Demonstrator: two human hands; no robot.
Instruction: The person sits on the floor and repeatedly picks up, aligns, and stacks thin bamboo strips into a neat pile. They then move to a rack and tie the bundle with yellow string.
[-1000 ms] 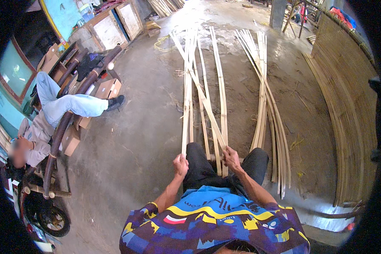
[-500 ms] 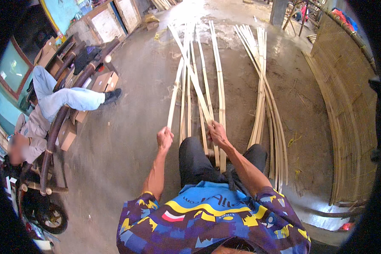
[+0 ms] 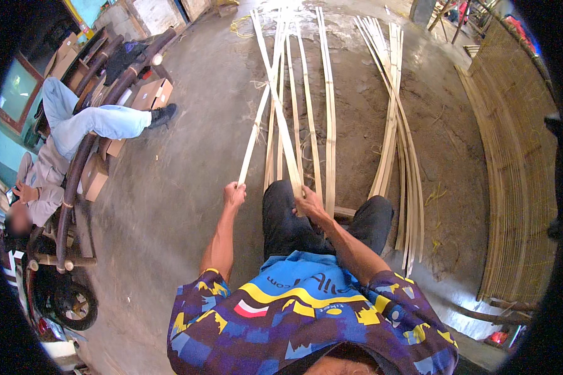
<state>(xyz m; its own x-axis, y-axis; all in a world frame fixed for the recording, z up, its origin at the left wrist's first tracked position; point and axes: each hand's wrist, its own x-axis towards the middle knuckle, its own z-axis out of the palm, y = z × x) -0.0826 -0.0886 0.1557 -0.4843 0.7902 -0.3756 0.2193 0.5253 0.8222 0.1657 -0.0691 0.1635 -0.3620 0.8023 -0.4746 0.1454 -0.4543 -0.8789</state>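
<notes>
My left hand (image 3: 234, 194) is closed round the near end of a long pale bamboo strip (image 3: 251, 144), which slants away from me to the far right. Closed on the near end of a second bamboo strip (image 3: 284, 130), my right hand (image 3: 310, 204) is in front of my knees. The two strips cross beyond my hands, with a few loose fibres at the crossing. More long strips (image 3: 329, 119) lie on the floor between and beyond my legs, running away from me.
A crossed bundle of strips (image 3: 391, 134) lies to the right. Farther right stands a large woven bamboo panel (image 3: 519, 169). At left, a person in light jeans (image 3: 106, 120) reclines on a bamboo bench (image 3: 75, 169), with cardboard boxes (image 3: 94, 178) beside it and a wheel (image 3: 76, 306) below.
Both hands have drawn a little nearer and to the left with their strips. The crossing of the strips now sits closer to me. The reclining person's arm has shifted.
</notes>
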